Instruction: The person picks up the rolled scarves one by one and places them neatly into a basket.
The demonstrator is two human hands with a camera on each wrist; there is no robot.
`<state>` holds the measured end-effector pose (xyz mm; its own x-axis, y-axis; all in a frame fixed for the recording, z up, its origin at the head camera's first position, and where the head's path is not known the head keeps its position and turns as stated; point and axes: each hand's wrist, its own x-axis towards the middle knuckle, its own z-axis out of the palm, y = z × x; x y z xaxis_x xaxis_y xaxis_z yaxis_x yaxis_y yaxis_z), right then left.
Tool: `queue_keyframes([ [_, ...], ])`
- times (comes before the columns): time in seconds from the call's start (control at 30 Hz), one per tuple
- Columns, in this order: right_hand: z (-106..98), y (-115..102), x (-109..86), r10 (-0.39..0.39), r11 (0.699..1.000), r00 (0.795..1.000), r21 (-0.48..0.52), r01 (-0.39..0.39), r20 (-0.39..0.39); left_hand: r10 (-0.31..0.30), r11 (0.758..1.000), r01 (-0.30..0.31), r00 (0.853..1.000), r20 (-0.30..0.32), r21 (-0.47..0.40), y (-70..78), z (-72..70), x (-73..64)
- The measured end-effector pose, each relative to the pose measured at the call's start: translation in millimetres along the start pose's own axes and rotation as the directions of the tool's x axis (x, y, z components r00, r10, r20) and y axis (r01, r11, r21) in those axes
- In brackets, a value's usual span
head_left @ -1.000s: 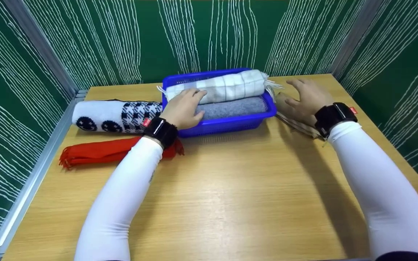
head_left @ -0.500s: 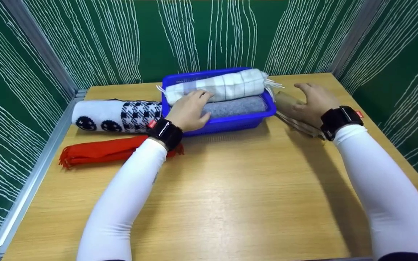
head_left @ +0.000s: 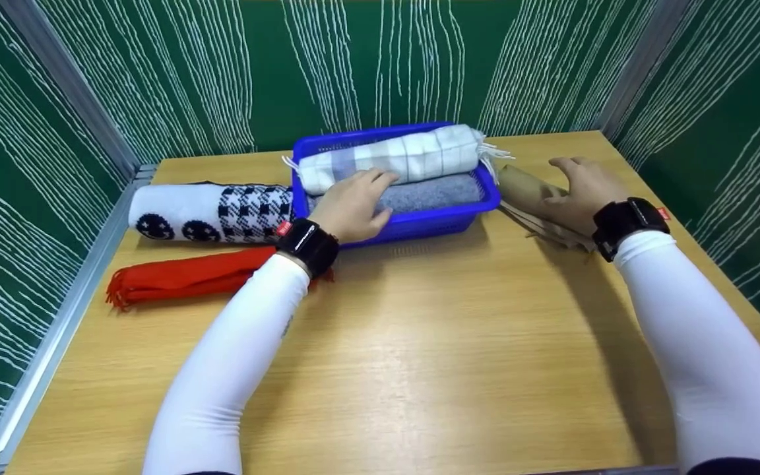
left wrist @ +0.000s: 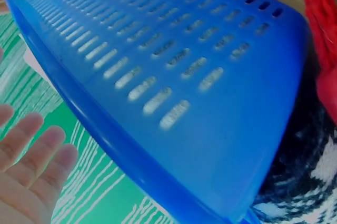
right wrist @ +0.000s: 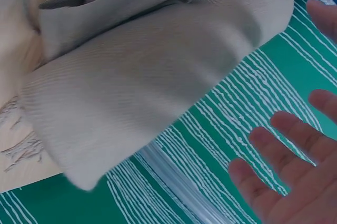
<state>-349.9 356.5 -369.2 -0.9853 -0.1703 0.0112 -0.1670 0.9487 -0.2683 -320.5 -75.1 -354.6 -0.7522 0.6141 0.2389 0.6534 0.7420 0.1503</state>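
Note:
A blue plastic basket (head_left: 413, 231) holds a rolled white checked scarf (head_left: 419, 157) with fringed ends and a grey rolled cloth (head_left: 429, 194). My left hand (head_left: 353, 206) hovers over the basket's near left part, fingers relaxed; in the left wrist view, its fingers (left wrist: 50, 147) stand apart from the basket rim. On the right, my right hand (head_left: 589, 194) is over a folded tan scarf (head_left: 524, 191), partly covering it. The right wrist view shows this scarf (right wrist: 147, 71) lying apart from the spread fingers (right wrist: 295, 134), which hold nothing.
Left of the basket lies a rolled black-and-white patterned scarf (head_left: 212, 212). A red fringed scarf (head_left: 185, 274) lies in front of it, partly behind the left forearm. Green walls with white lines (head_left: 413, 66) enclose the wooden table (head_left: 406, 356) at the back and sides.
My left hand has shifted slightly right over the basket. My right hand has moved a little right and nearer, uncovering more of the tan scarf. The scarves and basket look unmoved.

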Motion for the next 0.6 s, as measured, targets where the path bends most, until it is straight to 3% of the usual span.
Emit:
queue_keyframes([
  [0.6,14,30,-7.7,0.105,0.994,0.99,-0.01,-0.104,0.099,0.102,0.995,-0.102,0.994,0.043,-0.001,19.5,10.0,6.4],
])
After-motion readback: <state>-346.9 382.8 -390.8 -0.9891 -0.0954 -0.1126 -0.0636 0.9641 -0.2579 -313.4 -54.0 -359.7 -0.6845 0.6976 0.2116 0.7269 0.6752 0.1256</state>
